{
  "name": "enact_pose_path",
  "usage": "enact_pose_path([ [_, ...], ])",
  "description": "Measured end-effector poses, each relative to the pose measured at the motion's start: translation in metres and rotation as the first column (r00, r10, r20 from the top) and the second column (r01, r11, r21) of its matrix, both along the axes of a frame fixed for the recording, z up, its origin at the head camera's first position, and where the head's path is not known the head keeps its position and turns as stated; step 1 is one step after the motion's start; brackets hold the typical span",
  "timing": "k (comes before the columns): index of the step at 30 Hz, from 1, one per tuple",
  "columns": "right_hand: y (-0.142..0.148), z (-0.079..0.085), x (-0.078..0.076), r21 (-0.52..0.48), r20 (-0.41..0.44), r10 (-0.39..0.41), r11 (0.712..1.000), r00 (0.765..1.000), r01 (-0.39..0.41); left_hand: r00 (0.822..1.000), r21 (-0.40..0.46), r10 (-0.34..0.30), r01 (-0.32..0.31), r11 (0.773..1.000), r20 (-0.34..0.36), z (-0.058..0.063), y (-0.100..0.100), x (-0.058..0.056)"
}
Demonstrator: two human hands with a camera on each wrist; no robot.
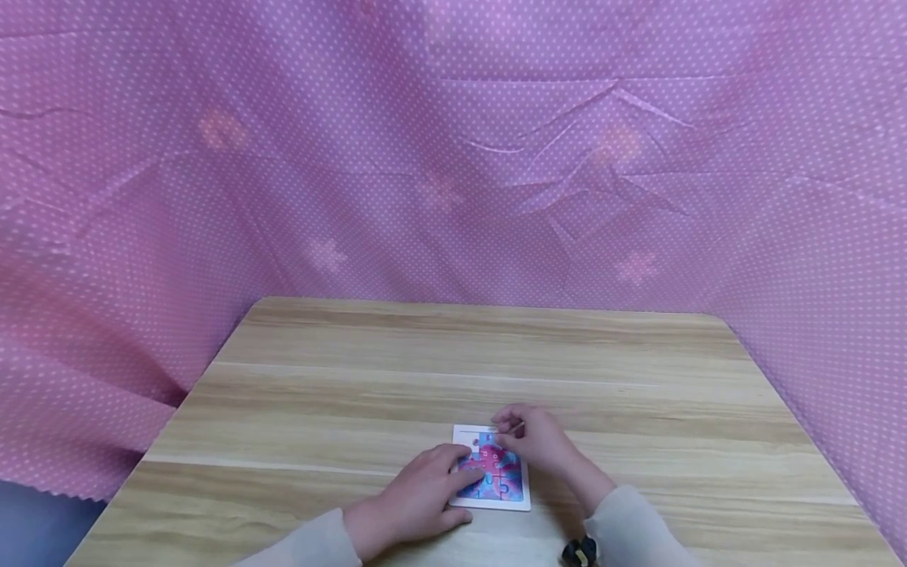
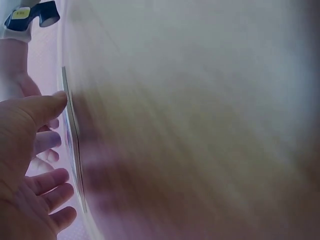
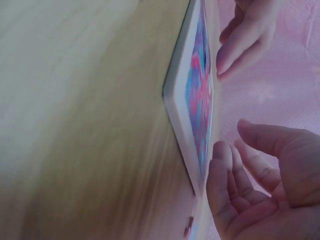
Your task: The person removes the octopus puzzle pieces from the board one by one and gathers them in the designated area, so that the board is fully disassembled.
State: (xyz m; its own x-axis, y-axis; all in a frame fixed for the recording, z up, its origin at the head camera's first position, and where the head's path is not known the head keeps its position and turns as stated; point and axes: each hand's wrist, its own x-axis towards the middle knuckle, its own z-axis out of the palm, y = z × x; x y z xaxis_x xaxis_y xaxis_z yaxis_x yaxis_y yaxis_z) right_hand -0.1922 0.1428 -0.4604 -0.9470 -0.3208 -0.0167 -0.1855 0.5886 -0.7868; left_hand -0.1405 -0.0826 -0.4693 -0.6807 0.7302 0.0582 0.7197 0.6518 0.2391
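A small jigsaw puzzle (image 1: 509,492) in a white frame lies on the table, its picture blue and pink. Its far left part shows a pale patch. My left hand (image 1: 423,487) rests over its left side with fingers stretched across the picture. In the left wrist view, the thumb (image 2: 56,102) overlaps the frame edge (image 2: 75,145). My right hand (image 1: 542,442) hovers at the far right corner, fingers bent and thumb apart from them. In the right wrist view, a small red and blue piece (image 3: 189,228) lies on the table beside the frame, near these fingers.
The wood-grain table (image 1: 340,394) stretches beyond and to both sides of the puzzle. Pink dotted cloth (image 1: 453,197) hangs along its back and sides. A dark device (image 1: 579,551) is strapped at the right wrist.
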Motion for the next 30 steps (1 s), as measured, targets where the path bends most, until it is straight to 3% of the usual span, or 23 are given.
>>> enact_pose_path([
  [9,-0.007,-0.001,-0.002,0.036,0.037,0.100,0.994,0.994,-0.101,1.000,-0.023,-0.006,0.007,1.000,0.029,0.001,0.004,0.000],
  [17,-0.007,0.001,-0.004,0.148,0.064,0.173,0.972,0.983,-0.181,0.997,-0.007,-0.036,0.036,0.999,-0.069,-0.001,0.003,0.000],
  [23,-0.014,0.000,0.000,0.218,0.047,0.157,0.962,0.986,-0.164,0.995,-0.007,-0.050,0.050,0.999,-0.091,-0.002,-0.001,0.001],
  [30,-0.021,-0.002,0.005,0.198,0.028,0.119,0.972,0.992,-0.123,0.997,-0.017,-0.049,0.048,0.999,-0.059,-0.007,-0.005,0.000],
])
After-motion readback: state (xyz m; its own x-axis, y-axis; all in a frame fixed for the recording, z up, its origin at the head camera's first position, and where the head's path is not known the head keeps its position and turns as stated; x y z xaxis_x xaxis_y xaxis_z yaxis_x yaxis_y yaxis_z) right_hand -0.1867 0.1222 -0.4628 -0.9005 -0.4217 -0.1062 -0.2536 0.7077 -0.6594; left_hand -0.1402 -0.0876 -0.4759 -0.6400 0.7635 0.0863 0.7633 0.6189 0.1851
